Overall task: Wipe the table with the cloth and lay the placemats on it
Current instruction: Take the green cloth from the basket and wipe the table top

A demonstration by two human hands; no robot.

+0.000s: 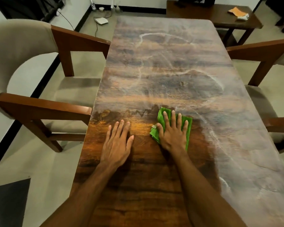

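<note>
The right grip point(173, 133) lies flat on the green cloth point(160, 117). Its fingers are straight and spread, and they press the cloth down on the desk point(170, 63). They do not curl round it. The left grip point(117, 141) is flat and open too. It rests on the bare wood just beside the cloth and holds nothing.

The cloth sits on the near part of the desk, right at the edge of a dark, clean patch. A pale, dusty film covers the far part and the right side.

Here is what I think could go wrong. The cloth is only pressed, not held, so a fast push could make it slip out or bunch up under the palm. The cloth is small and the desk is long, so thin dusty stripes could be missed between wipes. A hard sweep to the right could push dust off the edge onto the chair point(259, 99).

No placemats are on the desk. If they go down too soon, they will lie on dust.
</note>
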